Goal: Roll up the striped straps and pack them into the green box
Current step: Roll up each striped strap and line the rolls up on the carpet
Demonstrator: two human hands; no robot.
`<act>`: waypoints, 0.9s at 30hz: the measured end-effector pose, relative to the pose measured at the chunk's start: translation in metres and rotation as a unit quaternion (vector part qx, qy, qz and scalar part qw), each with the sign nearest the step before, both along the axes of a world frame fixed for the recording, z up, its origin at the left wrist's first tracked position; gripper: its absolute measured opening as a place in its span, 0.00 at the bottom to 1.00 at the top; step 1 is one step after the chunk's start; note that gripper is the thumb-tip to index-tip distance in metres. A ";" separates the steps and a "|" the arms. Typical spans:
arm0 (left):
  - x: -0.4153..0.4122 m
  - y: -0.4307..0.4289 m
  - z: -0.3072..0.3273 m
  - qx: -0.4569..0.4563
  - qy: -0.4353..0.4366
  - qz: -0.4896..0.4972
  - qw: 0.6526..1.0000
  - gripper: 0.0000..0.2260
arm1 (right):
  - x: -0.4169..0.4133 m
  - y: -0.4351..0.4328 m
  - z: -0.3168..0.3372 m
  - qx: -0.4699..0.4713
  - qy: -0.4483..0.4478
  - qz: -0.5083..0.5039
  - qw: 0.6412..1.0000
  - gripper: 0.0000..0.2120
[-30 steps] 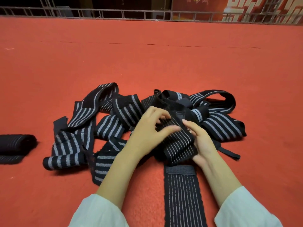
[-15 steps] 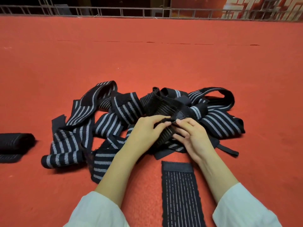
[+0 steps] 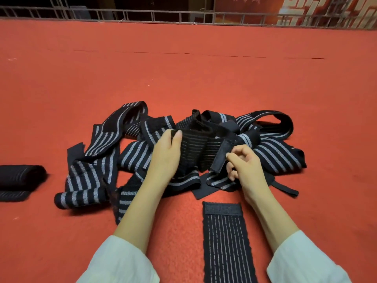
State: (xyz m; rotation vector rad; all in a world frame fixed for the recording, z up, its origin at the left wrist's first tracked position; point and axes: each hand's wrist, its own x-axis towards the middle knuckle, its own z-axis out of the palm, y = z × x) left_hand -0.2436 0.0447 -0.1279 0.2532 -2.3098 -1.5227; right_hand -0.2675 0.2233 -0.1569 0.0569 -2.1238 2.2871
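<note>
A tangled pile of black straps with grey stripes lies on the red surface in the middle of the view. Over the pile I hold one thin-striped black strap stretched sideways. My left hand pinches its left edge between thumb and fingers. My right hand grips its right end, a plain black tab, with curled fingers. Another thin-striped strap lies flat near me, running out of the bottom of the view. No green box is in view.
A rolled black strap rests at the far left edge. The red felt surface stretches far ahead to a metal railing at the back. White sleeves cover both my forearms.
My hands have moved apart, spreading the thin-striped strap wide between them. A second earlier they held it bunched together over the flat strap near me.
</note>
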 end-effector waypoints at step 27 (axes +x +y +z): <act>-0.004 -0.017 0.000 -0.023 0.035 0.065 0.997 0.07 | -0.008 -0.056 0.005 0.415 0.230 -0.018 0.880 0.09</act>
